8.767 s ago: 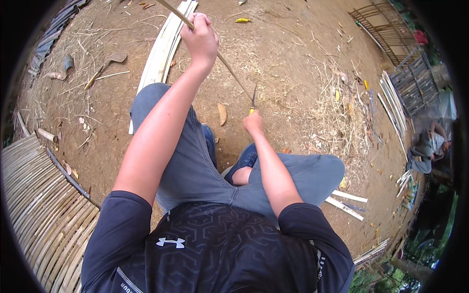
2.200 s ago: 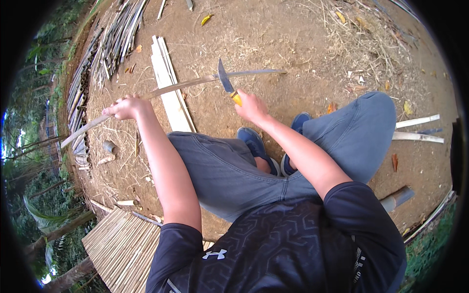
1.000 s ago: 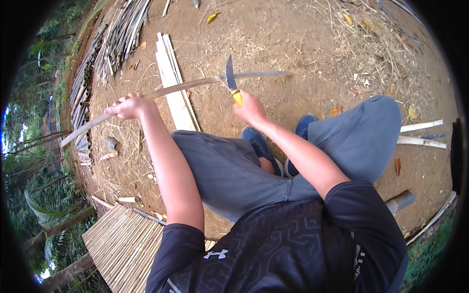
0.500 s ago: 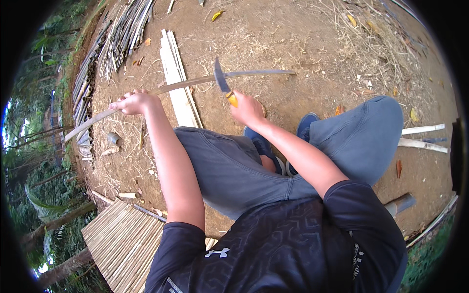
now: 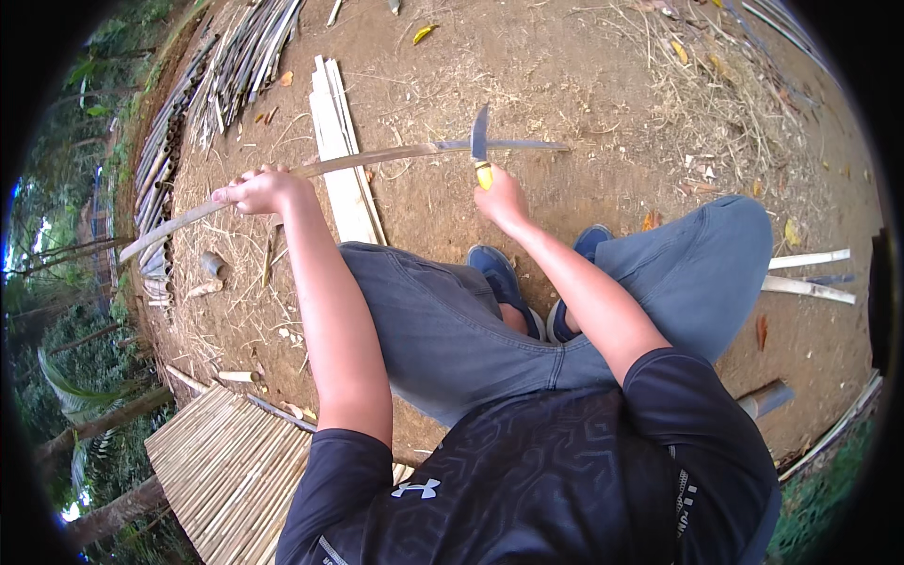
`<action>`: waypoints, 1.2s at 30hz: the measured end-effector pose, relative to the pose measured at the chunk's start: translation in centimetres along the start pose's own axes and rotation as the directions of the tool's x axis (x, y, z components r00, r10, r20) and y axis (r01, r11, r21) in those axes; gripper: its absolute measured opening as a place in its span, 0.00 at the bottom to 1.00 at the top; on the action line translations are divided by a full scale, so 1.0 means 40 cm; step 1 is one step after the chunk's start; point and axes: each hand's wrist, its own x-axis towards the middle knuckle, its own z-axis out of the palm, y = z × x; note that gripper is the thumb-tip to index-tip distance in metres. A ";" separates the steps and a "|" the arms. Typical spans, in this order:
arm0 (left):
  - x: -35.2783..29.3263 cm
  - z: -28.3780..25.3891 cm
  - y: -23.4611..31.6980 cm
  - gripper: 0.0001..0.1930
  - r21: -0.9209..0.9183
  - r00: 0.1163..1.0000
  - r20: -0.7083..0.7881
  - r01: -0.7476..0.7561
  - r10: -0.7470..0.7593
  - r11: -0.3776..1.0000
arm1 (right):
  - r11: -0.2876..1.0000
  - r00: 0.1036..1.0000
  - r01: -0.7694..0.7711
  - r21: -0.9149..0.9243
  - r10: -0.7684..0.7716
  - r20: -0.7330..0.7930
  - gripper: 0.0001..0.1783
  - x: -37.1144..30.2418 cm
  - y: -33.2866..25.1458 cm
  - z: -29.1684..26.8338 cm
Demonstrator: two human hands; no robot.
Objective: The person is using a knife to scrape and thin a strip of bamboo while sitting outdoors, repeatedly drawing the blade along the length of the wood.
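Note:
My left hand (image 5: 264,192) is closed around a long, thin bamboo strip (image 5: 377,154). The strip runs from low on the left, through my fist, out to the right past my feet. In my right hand (image 5: 501,202) is a knife (image 5: 480,137) with a yellow handle, my fingers wrapped round it. Its dark blade points away from me and crosses the strip toward its right part. Whether the edge bites into the strip cannot be made out.
Pale split bamboo slats (image 5: 331,141) lie on the dirt beyond my left knee. Bamboo poles (image 5: 240,66) are piled at the far left. A slatted bamboo mat (image 5: 231,466) lies at the near left, a short bamboo piece (image 5: 213,264) left of my arm. Dry shavings (image 5: 725,104) litter the far right.
My right hand and the knife have moved right along the strip, and the blade stands more upright. My left hand keeps its grip with hardly any shift.

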 end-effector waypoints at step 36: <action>0.033 -0.015 -0.014 0.23 0.033 1.000 0.026 -0.005 0.004 0.999 | 0.986 0.991 0.132 -0.106 -0.135 -0.018 0.14 0.003 -0.005 0.027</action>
